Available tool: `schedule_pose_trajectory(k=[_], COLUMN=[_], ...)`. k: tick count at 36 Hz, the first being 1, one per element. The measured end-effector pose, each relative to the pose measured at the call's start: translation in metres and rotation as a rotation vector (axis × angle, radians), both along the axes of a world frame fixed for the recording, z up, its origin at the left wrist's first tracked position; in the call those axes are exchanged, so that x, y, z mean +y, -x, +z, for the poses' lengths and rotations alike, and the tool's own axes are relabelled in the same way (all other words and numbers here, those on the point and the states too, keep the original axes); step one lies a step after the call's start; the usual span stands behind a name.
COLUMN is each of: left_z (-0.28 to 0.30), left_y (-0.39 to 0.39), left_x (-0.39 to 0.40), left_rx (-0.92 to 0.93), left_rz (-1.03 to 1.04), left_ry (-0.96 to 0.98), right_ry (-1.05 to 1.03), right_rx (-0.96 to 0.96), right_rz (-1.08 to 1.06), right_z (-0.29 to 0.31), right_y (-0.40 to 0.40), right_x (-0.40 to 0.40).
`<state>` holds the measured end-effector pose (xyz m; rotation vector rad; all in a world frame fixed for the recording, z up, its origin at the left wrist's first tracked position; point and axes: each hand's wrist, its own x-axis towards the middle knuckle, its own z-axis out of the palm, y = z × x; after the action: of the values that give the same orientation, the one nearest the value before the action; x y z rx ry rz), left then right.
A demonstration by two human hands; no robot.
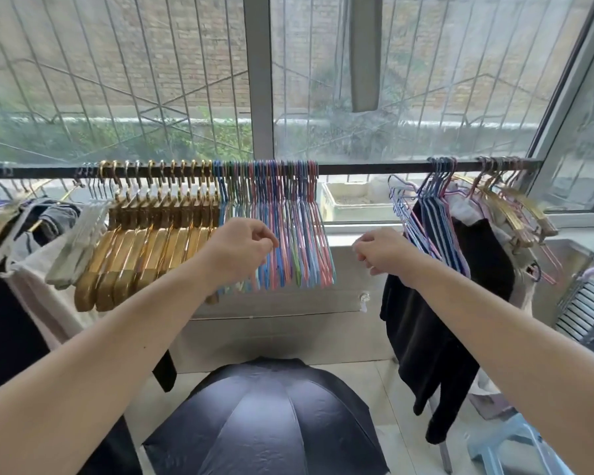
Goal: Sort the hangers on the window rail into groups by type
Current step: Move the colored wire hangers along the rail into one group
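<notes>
On a dark window rail (357, 169), a row of shiny gold hangers (151, 234) hangs left of thin pink, blue, purple and green wire hangers (288, 234), with black garments (436, 320) at right and a near navy umbrella (271, 423).

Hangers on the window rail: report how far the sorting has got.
Done: the gold hangers hang packed together, with the coloured wire hangers bunched beside them on the rail. In hand: nothing; the left hand is at the wire bunch, the right hand hangs in the gap. Left: the right-end cluster mixes wire and gold hangers, some carrying dark clothes.
</notes>
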<state>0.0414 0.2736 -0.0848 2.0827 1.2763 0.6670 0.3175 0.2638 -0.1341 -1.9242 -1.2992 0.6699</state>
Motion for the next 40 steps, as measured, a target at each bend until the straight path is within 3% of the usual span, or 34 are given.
schedule_pose_trajectory(k=[8,24,31,37,40], left_z=[0.003,0.014,0.012,0.010,0.009], left_y=[0.018,0.030,0.026,0.034,0.037], left_x=[-0.008,-0.014,-0.014,-0.012,-0.012], left_rx=[0.017,0.028,0.027,-0.006,-0.008], left_rz=[0.016,0.091,0.077,0.089,0.091], left_ry=[-0.011,-0.018,-0.028,-0.040,-0.034], right_ry=[0.103,0.104,0.005,-0.423,-0.483], right_rx=[0.322,0.375,0.150,-0.152,-0.252], right_rz=[-0.076,0.027,-0.034,-0.170,-0.238], right_z=[-0.030,-0.025,-0.022,0.015,0.046], right_y=[0.021,0.032,0.026,0.025,0.020], right_x=[0.025,0.034,0.029,0.008,0.019])
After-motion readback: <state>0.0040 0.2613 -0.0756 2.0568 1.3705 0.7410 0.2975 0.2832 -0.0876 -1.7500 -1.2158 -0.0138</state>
